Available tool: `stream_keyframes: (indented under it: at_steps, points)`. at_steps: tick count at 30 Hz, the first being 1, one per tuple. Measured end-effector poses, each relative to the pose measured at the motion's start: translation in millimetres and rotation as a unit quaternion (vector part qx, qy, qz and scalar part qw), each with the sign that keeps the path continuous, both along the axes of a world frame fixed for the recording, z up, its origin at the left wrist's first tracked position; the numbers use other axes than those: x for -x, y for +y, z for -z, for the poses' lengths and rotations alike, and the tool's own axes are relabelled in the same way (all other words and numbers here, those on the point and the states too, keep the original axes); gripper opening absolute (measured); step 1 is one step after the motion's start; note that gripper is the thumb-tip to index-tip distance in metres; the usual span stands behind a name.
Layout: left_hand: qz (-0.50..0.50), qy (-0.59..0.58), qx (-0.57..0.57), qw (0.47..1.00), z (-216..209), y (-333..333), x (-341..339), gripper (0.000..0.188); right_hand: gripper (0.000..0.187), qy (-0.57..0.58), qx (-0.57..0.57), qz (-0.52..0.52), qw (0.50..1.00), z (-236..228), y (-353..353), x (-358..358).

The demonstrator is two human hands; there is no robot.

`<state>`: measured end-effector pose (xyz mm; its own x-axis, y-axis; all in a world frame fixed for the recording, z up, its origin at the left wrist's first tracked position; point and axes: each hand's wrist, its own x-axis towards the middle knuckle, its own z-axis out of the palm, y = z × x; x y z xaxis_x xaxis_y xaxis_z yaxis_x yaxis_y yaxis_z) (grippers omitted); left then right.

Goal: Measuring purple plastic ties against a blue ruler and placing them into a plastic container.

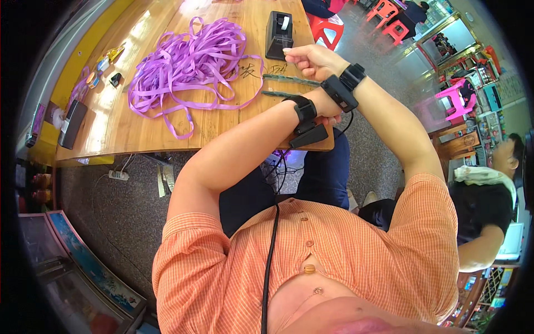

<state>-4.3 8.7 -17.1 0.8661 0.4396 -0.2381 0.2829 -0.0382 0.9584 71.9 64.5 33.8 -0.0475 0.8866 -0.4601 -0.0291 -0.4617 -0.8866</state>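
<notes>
Purple ribbon heaped near tape dispenser.

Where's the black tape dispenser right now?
In the head view, the black tape dispenser is at top centre, near the right edge of the wooden table, right of the purple ribbon pile and beyond the right hand.

Red stools and a pink stool off right, speckled grey floor.
</notes>
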Motion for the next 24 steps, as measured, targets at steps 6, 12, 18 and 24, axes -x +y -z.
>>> stream_keyframes:
  at_steps: [6,12,18,24]
  points:
    - [-0.019,-0.001,0.013,1.000,-10.5,-8.9,5.9,0.030,0.019,-0.125,0.042,-0.033,0.991,5.1,5.9,2.4]
    - [0.010,0.023,0.043,0.999,-19.1,-8.3,7.2,0.029,0.018,-0.088,-0.083,-0.086,0.989,-24.0,-18.1,-34.0]
    - [0.014,0.022,0.074,0.997,-11.8,4.2,6.1,0.030,0.017,-0.163,-0.116,-0.147,0.969,-44.8,-75.6,-100.7]
    - [0.012,0.023,0.064,0.998,-16.2,-0.9,5.8,0.032,0.018,-0.336,-0.104,-0.298,0.887,-36.6,-89.6,-127.0]
